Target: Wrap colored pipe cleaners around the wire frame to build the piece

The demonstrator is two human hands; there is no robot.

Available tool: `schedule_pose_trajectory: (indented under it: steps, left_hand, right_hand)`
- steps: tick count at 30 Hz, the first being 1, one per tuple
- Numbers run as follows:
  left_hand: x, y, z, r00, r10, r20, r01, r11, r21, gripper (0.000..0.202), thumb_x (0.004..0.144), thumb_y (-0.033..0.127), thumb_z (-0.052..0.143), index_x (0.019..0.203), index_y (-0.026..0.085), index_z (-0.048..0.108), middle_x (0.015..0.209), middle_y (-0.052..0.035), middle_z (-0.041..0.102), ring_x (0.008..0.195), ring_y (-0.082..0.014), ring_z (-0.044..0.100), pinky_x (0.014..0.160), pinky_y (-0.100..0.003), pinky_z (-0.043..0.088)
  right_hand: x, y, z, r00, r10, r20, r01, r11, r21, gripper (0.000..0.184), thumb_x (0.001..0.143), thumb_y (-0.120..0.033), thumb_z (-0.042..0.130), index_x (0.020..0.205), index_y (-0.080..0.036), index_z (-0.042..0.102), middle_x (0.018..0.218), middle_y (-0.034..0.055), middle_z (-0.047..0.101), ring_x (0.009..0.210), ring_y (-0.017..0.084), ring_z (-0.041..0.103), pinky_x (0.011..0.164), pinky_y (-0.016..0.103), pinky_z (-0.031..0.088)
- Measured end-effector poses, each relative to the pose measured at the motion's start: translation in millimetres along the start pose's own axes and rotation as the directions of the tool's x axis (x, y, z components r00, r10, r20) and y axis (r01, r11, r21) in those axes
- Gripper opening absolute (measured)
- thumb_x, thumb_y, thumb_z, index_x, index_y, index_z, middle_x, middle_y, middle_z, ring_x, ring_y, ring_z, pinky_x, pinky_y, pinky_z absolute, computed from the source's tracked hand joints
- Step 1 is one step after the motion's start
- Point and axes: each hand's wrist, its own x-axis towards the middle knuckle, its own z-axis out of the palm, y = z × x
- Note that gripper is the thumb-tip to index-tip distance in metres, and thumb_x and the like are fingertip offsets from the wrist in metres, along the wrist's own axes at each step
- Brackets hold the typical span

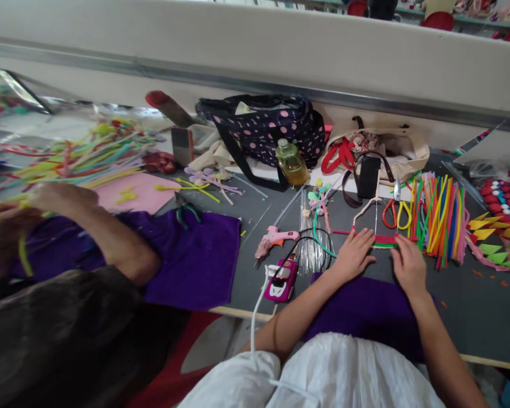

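Note:
Both my hands rest on the grey table, holding a small bundle of red and green pipe cleaners (pixel 385 241) between them. My left hand (pixel 355 252) pinches the bundle's left end with its fingers closed. My right hand (pixel 408 263) grips the right end, fingers curled over it. A purple cloth (pixel 365 309) lies under my wrists. Just right of my right hand lies a thick pile of coloured pipe cleaners (pixel 440 218).
A pink glue gun (pixel 274 238) and a pink power strip (pixel 283 280) lie left of my hands. Behind stand an oil bottle (pixel 292 163), a dotted bag (pixel 263 130) and a beige bag (pixel 391 150). A co-worker's arm (pixel 102 232) works at the left over another purple cloth (pixel 195 258).

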Motion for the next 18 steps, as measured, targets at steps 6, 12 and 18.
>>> schedule_pose_trajectory:
  steps: [6, 12, 18]
  left_hand:
    - [-2, -4, 20.4, 0.993, -0.032, 0.112, 0.022, 0.996, 0.088, 0.075, 0.091, 0.054, 0.042, 0.149, 0.011, 0.021, 0.153, -0.018, 0.029, 0.146, -0.0259, 0.015, 0.117, -0.053, 0.01]
    - [-4, -15, 19.7, 0.994, -0.076, 0.075, 0.071, 0.995, 0.071, 0.068, 0.089, 0.049, 0.05, 0.143, 0.01, 0.034, 0.151, -0.0208, 0.032, 0.145, -0.0287, 0.017, 0.116, -0.05, 0.02]
    - [-6, -22, 23.0, 0.991, -0.131, 0.001, 0.131, 0.991, 0.004, 0.047, 0.094, 0.033, 0.044, 0.137, 0.014, 0.044, 0.152, -0.0188, 0.03, 0.145, -0.0264, 0.019, 0.114, -0.049, 0.029]
  right_hand:
    - [-4, -2, 38, 0.961, -0.093, 0.26, 0.144, 0.971, -0.188, 0.063, 0.095, -0.044, 0.04, 0.148, -0.013, 0.028, 0.154, 0.0155, 0.028, 0.145, 0.031, 0.012, 0.112, 0.053, 0.025]
    - [-12, 16, 47, 0.961, -0.02, 0.274, 0.089, 0.967, -0.24, 0.063, 0.095, -0.047, 0.038, 0.147, -0.012, 0.032, 0.154, 0.0184, 0.027, 0.144, 0.034, 0.016, 0.11, 0.054, 0.026]
    - [-13, 14, 44, 0.965, -0.022, 0.263, 0.086, 0.969, -0.233, 0.062, 0.096, -0.047, 0.036, 0.148, -0.013, 0.029, 0.155, 0.0202, 0.022, 0.144, 0.034, 0.017, 0.109, 0.056, 0.027]
